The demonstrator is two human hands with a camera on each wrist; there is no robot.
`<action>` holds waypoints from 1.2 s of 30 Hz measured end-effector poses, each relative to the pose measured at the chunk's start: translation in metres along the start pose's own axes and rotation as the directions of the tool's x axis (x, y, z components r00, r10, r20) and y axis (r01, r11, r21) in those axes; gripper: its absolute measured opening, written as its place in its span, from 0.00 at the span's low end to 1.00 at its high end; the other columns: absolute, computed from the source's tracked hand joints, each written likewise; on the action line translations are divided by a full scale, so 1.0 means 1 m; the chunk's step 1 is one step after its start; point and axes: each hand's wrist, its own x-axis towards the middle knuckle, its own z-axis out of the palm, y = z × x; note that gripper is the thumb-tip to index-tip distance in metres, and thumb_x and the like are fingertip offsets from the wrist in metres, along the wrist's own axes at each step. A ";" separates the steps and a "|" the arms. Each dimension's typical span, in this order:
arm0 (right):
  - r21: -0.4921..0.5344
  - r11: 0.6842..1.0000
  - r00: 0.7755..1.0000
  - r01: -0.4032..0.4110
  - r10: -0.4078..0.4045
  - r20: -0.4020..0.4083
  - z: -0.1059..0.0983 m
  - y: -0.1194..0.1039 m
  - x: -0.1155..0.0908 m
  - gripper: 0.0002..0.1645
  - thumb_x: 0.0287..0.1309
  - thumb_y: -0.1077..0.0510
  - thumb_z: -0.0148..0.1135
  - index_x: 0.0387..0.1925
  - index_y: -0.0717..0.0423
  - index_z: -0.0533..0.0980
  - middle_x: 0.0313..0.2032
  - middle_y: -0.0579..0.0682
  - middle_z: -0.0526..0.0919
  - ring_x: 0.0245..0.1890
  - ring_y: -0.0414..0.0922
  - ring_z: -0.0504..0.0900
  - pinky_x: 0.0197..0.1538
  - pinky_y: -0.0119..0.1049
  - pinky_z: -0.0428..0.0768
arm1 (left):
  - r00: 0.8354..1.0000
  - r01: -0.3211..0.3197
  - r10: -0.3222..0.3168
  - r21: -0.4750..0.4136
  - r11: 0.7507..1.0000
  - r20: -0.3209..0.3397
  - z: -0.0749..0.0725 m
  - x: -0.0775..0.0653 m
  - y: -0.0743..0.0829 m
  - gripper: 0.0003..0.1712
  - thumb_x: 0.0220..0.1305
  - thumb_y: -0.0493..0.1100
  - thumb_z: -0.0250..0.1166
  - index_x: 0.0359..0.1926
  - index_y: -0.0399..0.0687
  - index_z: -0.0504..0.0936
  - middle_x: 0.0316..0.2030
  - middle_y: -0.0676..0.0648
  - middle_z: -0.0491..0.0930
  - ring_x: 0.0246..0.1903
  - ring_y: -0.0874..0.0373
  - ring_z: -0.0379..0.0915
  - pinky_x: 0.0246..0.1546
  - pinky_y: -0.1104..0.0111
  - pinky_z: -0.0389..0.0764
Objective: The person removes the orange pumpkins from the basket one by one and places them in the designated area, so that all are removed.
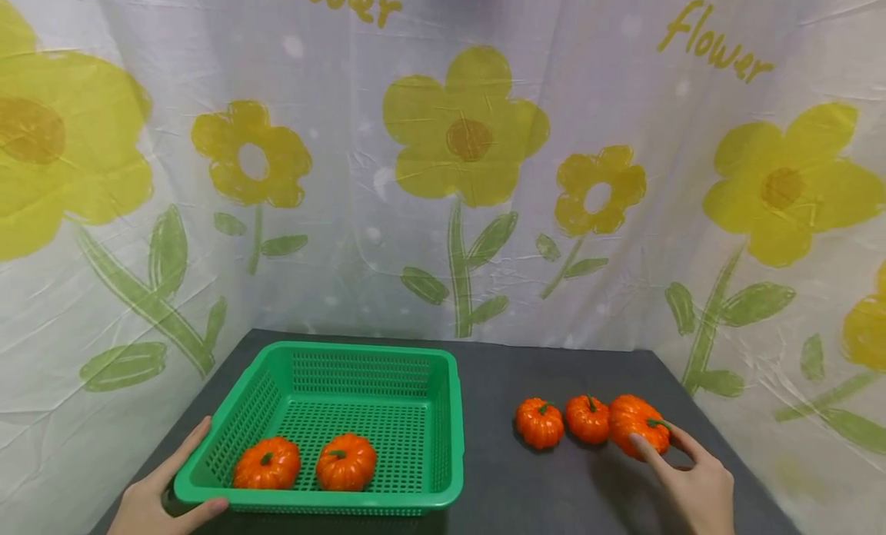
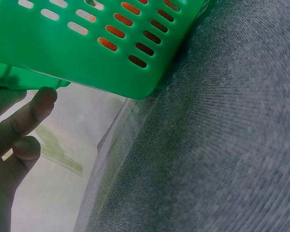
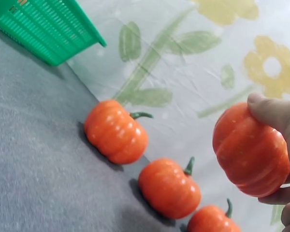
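My left hand point(image 1: 155, 489) grips the front left corner of a green plastic basket point(image 1: 453, 412), thumb on the near rim and fingers along the left side. Two small orange pumpkins, one at the left point(image 1: 266, 464) and one beside it point(image 1: 346, 463), lie in the basket's front part. On the right, my right hand point(image 1: 692, 477) holds another pumpkin point(image 3: 249, 150) between thumb and fingers, raised above the table. Three pumpkins with green stems stand in a row below it in the right wrist view: one point(image 3: 116, 133), a second point(image 3: 169, 188) and a third point(image 3: 212, 221), partly cut off.
The basket and the loose pumpkins stand on a dark grey tabletop point(image 1: 491, 381), with a gap between them. A white curtain point(image 1: 332, 274) printed with yellow flowers encloses the back and both sides of the table.
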 end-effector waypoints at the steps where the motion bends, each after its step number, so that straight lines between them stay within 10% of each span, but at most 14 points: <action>1: -0.006 1.000 1.000 -0.011 0.011 -0.002 -0.001 0.002 0.000 0.47 0.57 0.29 0.76 0.64 0.59 0.82 0.58 0.65 0.86 0.22 0.36 0.85 0.35 0.31 0.76 | 1.000 0.000 0.000 0.003 1.000 -0.005 0.000 0.000 -0.001 0.63 0.63 0.62 0.76 0.87 0.57 0.47 0.73 0.27 0.66 0.58 0.30 0.78 0.44 0.39 0.83; 7: -0.038 0.997 0.998 -0.062 0.062 0.008 -0.002 0.013 -0.005 0.49 0.57 0.27 0.74 0.64 0.61 0.81 0.56 0.66 0.86 0.24 0.40 0.84 0.36 0.36 0.78 | 0.999 -0.009 0.010 0.013 1.000 -0.032 0.000 -0.001 -0.004 0.63 0.60 0.61 0.79 0.86 0.58 0.52 0.71 0.30 0.70 0.46 0.86 0.62 0.43 0.51 0.82; 14: -0.059 0.990 0.992 -0.125 0.124 -0.016 0.000 0.029 -0.013 0.52 0.54 0.24 0.73 0.61 0.62 0.82 0.53 0.68 0.87 0.37 0.60 0.87 0.41 0.49 0.82 | 0.999 -0.018 0.018 0.009 1.000 -0.044 0.001 0.000 -0.005 0.62 0.60 0.61 0.79 0.86 0.59 0.52 0.72 0.32 0.70 0.46 0.90 0.56 0.43 0.49 0.82; 21: -0.157 0.968 0.978 -0.194 0.203 0.044 0.002 0.048 -0.010 0.61 0.53 0.18 0.68 0.62 0.69 0.79 0.54 0.69 0.86 0.52 0.69 0.82 0.53 0.62 0.78 | 0.994 -0.045 0.045 0.004 0.999 -0.097 0.005 -0.001 -0.009 0.60 0.58 0.59 0.80 0.85 0.65 0.56 0.58 0.87 0.53 0.47 0.92 0.56 0.42 0.53 0.81; 26: -0.220 0.956 0.975 -0.193 0.211 0.064 0.000 0.055 -0.006 0.63 0.54 0.17 0.67 0.62 0.71 0.78 0.54 0.70 0.85 0.51 0.69 0.82 0.53 0.62 0.78 | 0.992 -0.059 0.059 0.005 0.998 -0.112 0.006 -0.002 -0.009 0.61 0.57 0.59 0.81 0.85 0.66 0.56 0.54 0.93 0.48 0.46 0.91 0.58 0.41 0.55 0.81; 32: -0.256 0.948 0.978 -0.188 0.205 0.040 0.000 0.062 -0.004 0.62 0.56 0.19 0.66 0.60 0.74 0.77 0.51 0.71 0.86 0.46 0.69 0.83 0.52 0.62 0.78 | 0.996 -0.037 0.037 0.010 0.999 -0.082 0.004 0.000 -0.008 0.61 0.59 0.60 0.80 0.85 0.65 0.55 0.65 0.77 0.58 0.47 0.85 0.65 0.41 0.54 0.83; 36: -0.256 0.947 0.977 -0.195 0.209 0.030 0.003 0.066 -0.003 0.62 0.57 0.19 0.65 0.60 0.75 0.77 0.48 0.72 0.87 0.46 0.70 0.83 0.51 0.64 0.77 | 1.000 -0.017 0.017 0.009 1.000 -0.026 0.001 0.001 -0.004 0.62 0.62 0.61 0.77 0.87 0.60 0.49 0.73 0.38 0.67 0.57 0.46 0.81 0.45 0.37 0.83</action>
